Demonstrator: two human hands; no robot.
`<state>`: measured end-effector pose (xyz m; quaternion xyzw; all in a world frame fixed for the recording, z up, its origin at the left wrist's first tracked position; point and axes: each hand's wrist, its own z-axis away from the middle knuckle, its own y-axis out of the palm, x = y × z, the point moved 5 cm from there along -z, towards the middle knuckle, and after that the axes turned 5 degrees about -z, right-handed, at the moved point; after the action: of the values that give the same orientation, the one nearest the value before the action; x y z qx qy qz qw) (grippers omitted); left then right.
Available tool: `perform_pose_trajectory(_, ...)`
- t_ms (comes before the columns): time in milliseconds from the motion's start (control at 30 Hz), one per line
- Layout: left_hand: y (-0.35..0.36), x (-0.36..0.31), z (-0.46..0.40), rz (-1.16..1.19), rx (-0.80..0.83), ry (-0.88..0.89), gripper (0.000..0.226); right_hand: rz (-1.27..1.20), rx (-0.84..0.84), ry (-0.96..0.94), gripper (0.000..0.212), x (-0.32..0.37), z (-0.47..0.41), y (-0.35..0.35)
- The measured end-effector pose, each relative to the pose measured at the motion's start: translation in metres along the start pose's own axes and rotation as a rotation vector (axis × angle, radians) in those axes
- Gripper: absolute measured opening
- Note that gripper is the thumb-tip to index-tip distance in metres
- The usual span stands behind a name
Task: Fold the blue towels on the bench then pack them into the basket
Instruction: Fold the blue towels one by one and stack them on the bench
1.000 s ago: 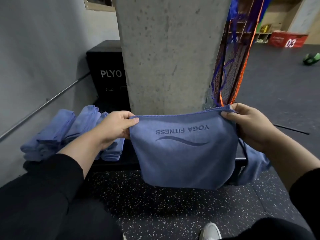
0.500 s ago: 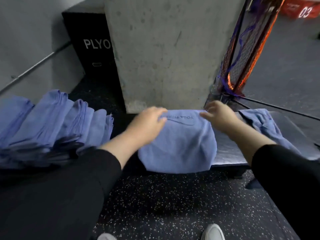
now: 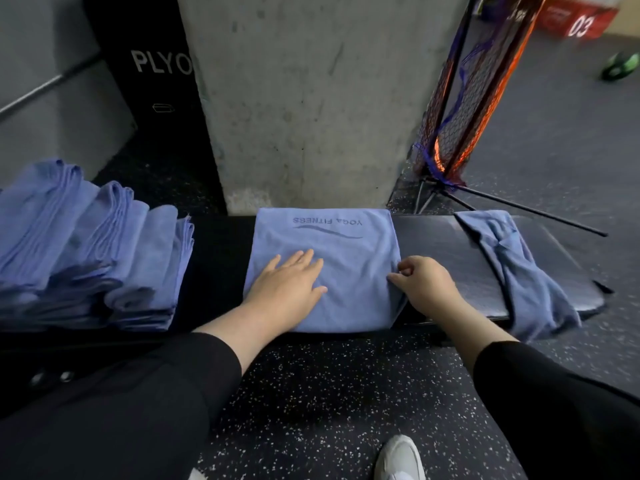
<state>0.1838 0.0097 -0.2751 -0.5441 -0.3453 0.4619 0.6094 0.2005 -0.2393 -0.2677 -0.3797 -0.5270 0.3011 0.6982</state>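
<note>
1 stack of folded towels (image 3: 90, 251) sits at the bench's (image 3: 446, 251) left end. left hand (image 3: 289, 282) lies flat, fingers spread, on the half-folded towel (image 3: 346, 271) mid-bench. right hand (image 3: 424, 284) pinches its right edge. crumpled towel (image 3: 519, 271) drapes the right end.

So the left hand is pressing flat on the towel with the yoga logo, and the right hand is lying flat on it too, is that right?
Not quite. The left hand does press flat on the logo towel, but the right hand is not flat: its fingers are curled, pinching the towel's right edge. The head view shows this.
</note>
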Motion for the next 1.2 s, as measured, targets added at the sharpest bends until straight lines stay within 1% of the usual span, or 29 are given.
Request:
perform_pose_trajectory(33,0.0,-0.005,-0.001,0.024,0.003,0.028,0.064,-0.027,-0.006,-0.003,0.024,0.002,0.0,0.0)
perform_pose_trajectory(100,0.009,-0.011,-0.001,0.056,0.062,0.085,0.065,-0.112,-0.023,-0.02,0.019,0.003,-0.001,-0.001)
perform_pose_trajectory(167,0.019,-0.012,-0.002,0.048,0.119,0.101,0.064,-0.306,-0.041,-0.037,0.017,0.006,0.001,-0.004)
perform_pose_trajectory(233,0.021,-0.012,-0.004,0.061,0.143,0.085,0.063,-0.541,-0.053,-0.014,0.019,0.007,0.002,-0.011)
perform_pose_trajectory(300,0.02,-0.012,-0.006,0.069,0.152,0.079,0.064,-0.757,0.001,0.016,0.024,0.008,0.004,-0.013)
perform_pose_trajectory(367,0.019,-0.013,-0.006,0.071,0.156,0.085,0.064,-0.868,0.125,0.008,0.026,0.008,0.008,-0.011)
perform_pose_trajectory(433,0.019,-0.013,-0.005,0.067,0.153,0.082,0.064,-0.841,0.228,-0.037,0.023,0.007,0.013,-0.011)
perform_pose_trajectory(533,0.021,-0.013,-0.006,0.07,0.14,0.07,0.064,-0.785,0.301,-0.122,0.021,0.004,0.019,-0.016)
perform_pose_trajectory(667,0.021,-0.013,-0.006,0.071,0.144,0.065,0.064,-0.737,0.224,-0.232,0.022,0.005,0.02,-0.033)
perform_pose_trajectory(767,0.021,-0.013,-0.006,0.073,0.148,0.062,0.064,-0.72,0.27,-0.228,0.019,0.003,0.024,-0.032)
perform_pose_trajectory(833,0.021,-0.013,-0.007,0.08,0.148,0.062,0.064,-0.617,0.308,-0.213,0.018,0.0,0.026,-0.029)
perform_pose_trajectory(1000,0.02,-0.013,-0.005,0.086,0.147,0.067,0.064,-0.371,0.343,-0.134,0.012,-0.013,0.026,-0.031)
perform_pose_trajectory(1033,0.018,-0.013,-0.003,0.095,0.14,0.07,0.063,-0.285,0.322,-0.135,0.011,-0.014,0.026,-0.032)
perform_pose_trajectory(1100,0.012,-0.009,-0.001,0.171,0.073,0.049,0.059,-0.102,0.195,-0.188,0.01,-0.012,0.025,-0.039)
perform_pose_trajectory(1167,-0.003,0.006,0.003,0.318,-0.099,-0.057,0.048,-0.035,0.065,-0.247,0.009,-0.002,0.026,-0.044)
perform_pose_trajectory(1200,-0.012,0.017,0.007,0.368,-0.206,-0.125,0.041,-0.034,0.039,-0.272,0.009,0.004,0.027,-0.043)
